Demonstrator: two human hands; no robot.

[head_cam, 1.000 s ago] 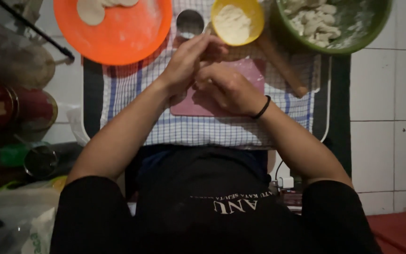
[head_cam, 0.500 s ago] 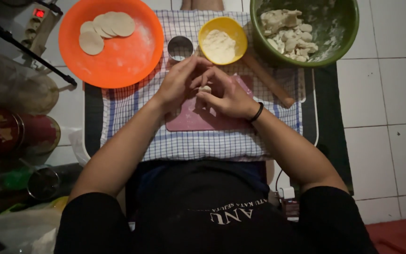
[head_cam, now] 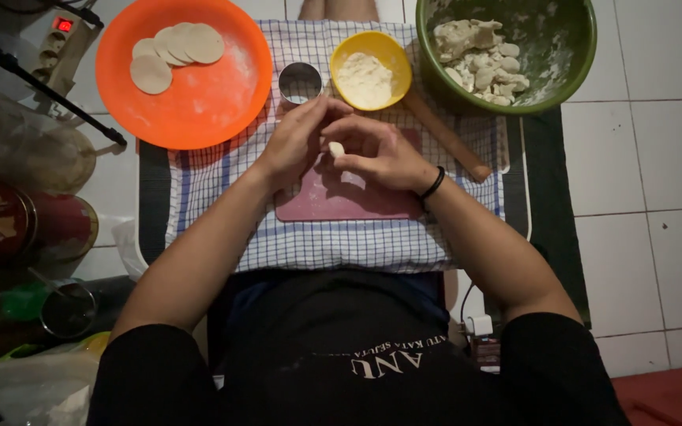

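My left hand [head_cam: 297, 142] and my right hand [head_cam: 376, 152] meet above a pink cutting board [head_cam: 341, 201] and pinch a small white lump of dough [head_cam: 336, 148] between their fingertips. A black band circles my right wrist. The board lies on a blue checked cloth [head_cam: 333, 244]. Just beyond my fingers stand a round metal cutter [head_cam: 300, 82] and a yellow bowl of flour [head_cam: 370, 71]. A wooden rolling pin [head_cam: 447, 138] lies to the right of my right hand.
An orange plate [head_cam: 199, 102] at the back left carries several flat dough rounds [head_cam: 174, 49]. A green bowl [head_cam: 570, 55] of dough lumps sits back right. Jars and containers [head_cam: 25, 221] crowd the left side. White floor tiles [head_cam: 649, 158] lie to the right.
The view has shifted so the table sits lower in frame. My hands stay together over the board, working the dough lump, which now shows between the fingertips.
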